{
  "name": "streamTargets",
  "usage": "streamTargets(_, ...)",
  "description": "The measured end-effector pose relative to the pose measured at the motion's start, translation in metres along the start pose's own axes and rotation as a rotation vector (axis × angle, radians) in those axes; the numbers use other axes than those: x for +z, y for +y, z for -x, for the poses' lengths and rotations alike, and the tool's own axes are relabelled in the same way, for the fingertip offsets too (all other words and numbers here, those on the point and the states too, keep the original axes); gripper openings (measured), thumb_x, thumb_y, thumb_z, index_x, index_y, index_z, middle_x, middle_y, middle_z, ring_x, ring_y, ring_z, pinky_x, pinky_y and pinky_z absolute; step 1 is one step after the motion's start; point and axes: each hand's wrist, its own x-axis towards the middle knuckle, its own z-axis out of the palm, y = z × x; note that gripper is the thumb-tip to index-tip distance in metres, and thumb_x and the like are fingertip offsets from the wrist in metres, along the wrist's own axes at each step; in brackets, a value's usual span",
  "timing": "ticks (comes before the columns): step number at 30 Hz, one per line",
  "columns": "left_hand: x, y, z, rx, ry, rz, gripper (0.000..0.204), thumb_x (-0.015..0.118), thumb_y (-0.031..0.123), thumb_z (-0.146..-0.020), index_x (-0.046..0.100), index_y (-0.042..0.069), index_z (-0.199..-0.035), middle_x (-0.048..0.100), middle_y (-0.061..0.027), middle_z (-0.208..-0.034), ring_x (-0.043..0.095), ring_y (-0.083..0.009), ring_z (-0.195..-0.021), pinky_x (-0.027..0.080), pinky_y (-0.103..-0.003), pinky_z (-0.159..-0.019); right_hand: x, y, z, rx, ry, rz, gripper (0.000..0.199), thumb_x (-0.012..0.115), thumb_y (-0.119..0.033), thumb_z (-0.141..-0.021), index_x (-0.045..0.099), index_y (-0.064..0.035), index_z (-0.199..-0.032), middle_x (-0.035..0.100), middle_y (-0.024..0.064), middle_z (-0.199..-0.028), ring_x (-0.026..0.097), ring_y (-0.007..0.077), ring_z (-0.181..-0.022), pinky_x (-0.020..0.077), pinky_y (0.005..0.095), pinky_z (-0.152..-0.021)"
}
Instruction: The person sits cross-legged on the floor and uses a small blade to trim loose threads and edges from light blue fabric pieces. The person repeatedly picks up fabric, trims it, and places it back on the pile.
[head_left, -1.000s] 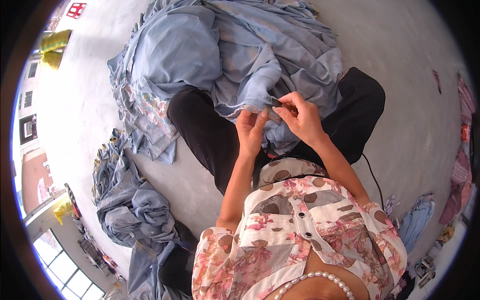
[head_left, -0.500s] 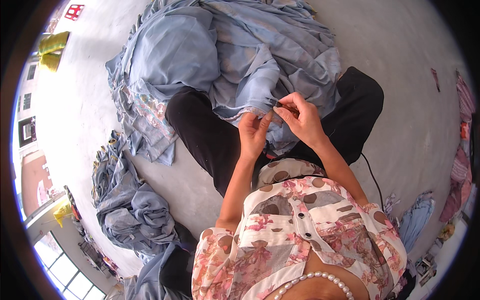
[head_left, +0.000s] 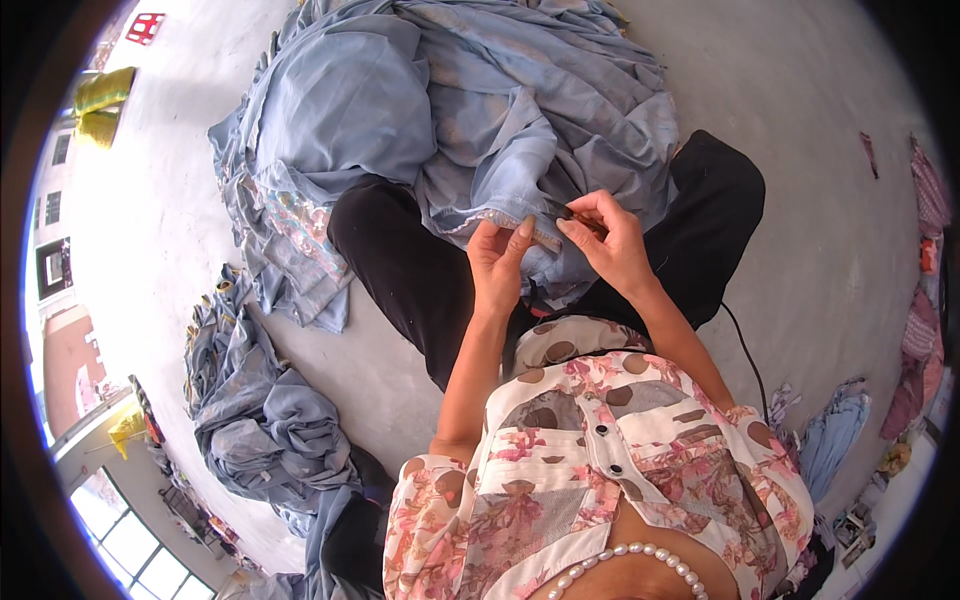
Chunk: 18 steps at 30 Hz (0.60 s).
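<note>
Cloth edge (head_left: 499,215) lies in left grip (head_left: 496,264), apparently pinched.

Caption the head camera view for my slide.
Left hand pinches blue cloth; right hand holds a small dark tool.

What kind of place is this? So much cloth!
Probably a clothing workshop, though I can't be sure. A large heap of crumpled blue-grey cloth lies in front, a smaller crumpled blue-grey cloth pile lies to the left, and the smooth grey floor spreads widely.
</note>
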Motion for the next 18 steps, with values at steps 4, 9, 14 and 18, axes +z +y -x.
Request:
streamTargets(4,0.001,-0.001,0.001,-0.011,0.016,0.036,0.018,0.061,0.007,-0.086,0.058,0.001,-0.103,0.063,-0.0059,-0.098,0.061,-0.0145,-0.087,0.052,-0.03,-0.076,0.009,0.004,0.002,-0.077,0.032,0.019,0.023,0.068,-0.014,-0.082,0.052,0.0007,-0.089,0.061,0.0049,-0.07,0.055,0.0051,-0.061,0.045,0.0206,-0.055)
streamTargets(9,0.001,-0.001,0.003,-0.019,0.031,-0.013,0.018,0.06,0.005,-0.086,0.058,0.001,-0.103,0.063,-0.006,-0.099,0.061,-0.0138,-0.087,0.05,-0.029,-0.077,0.004,0.003,-0.001,0.022,0.124,-0.16,0.02,0.067,-0.013,-0.083,0.054,0.0005,-0.092,0.061,0.0024,-0.075,0.054,0.0041,-0.067,0.0439,0.0188,-0.06)
streamTargets(14,-0.002,-0.003,0.007,0.169,-0.056,-0.416,0.014,0.06,0.004,-0.087,0.058,-0.001,-0.1,0.061,-0.0032,-0.093,0.057,-0.0112,-0.082,0.045,-0.024,-0.074,0.0,-0.004,-0.003,-0.01,-0.03,-0.043,0.021,0.066,-0.015,-0.084,0.053,0.0009,-0.091,0.062,0.0046,-0.076,0.056,0.0062,-0.067,0.0454,0.0208,-0.06)
streamTargets(18,0.007,0.005,0.007,0.258,-0.038,-0.783,0.008,0.064,0.005,-0.082,0.06,-0.002,-0.082,0.058,-0.0084,-0.07,0.054,-0.018,-0.062,0.042,-0.027,-0.058,0.0,-0.008,-0.006,-0.011,-0.066,0.035,0.022,0.066,-0.015,-0.084,0.053,0.0014,-0.09,0.063,0.0067,-0.073,0.058,0.0078,-0.063,0.0462,0.0233,-0.057)
